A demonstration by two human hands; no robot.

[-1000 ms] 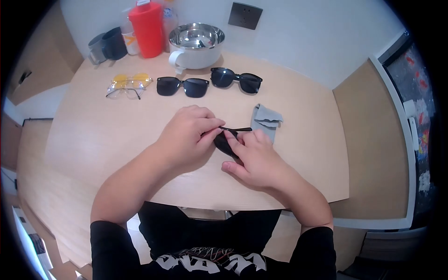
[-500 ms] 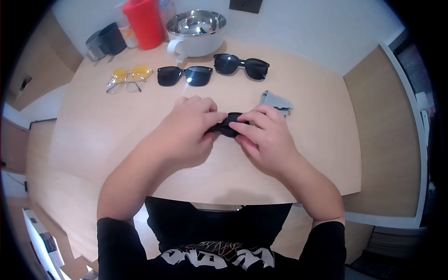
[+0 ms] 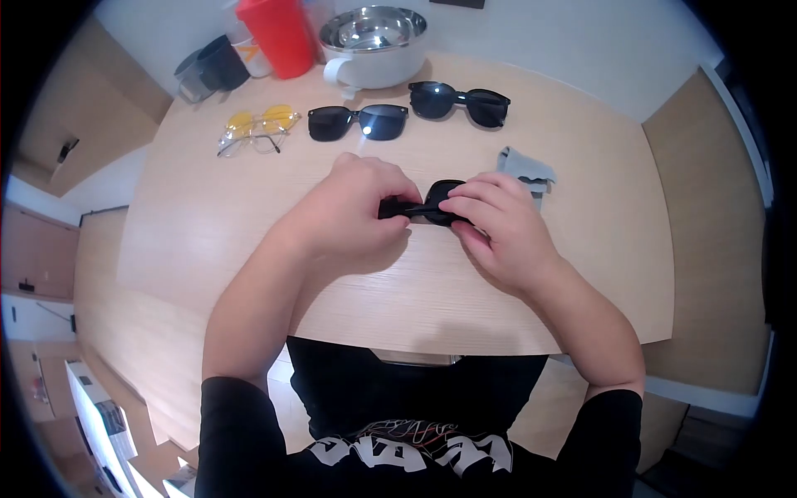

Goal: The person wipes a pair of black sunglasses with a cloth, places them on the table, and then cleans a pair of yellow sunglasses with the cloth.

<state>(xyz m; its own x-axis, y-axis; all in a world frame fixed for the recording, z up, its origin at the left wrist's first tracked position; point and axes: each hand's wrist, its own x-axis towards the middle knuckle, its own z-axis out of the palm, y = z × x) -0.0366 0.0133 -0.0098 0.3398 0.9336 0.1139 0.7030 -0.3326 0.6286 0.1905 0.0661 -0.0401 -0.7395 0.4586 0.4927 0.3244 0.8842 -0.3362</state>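
Black sunglasses (image 3: 442, 202) are held low over the table between my two hands, their lenses partly covered by fingers. My left hand (image 3: 365, 199) is closed on the left end of the frame, thumb below and fingers above. On the right end, my right hand (image 3: 501, 217) grips a dark lens and rim, its fingers across the front and its thumb underneath. A grey cloth (image 3: 525, 168) lies crumpled just beyond my right hand. Whether the temples are folded is hard to see.
Beyond my hands lie two dark sunglasses (image 3: 359, 123) (image 3: 459, 104) and yellow-tinted glasses (image 3: 259, 129). A white-handled steel bowl (image 3: 374, 62), a red container (image 3: 276, 37) and dark mugs (image 3: 222, 64) stand at the table's (image 3: 374, 299) back edge. A wooden panel (image 3: 706, 224) rises at the right.
The view has shifted, moving everything rightward in frame. My hands have drawn slightly apart along the sunglasses, so more of the middle and the right lens shows.
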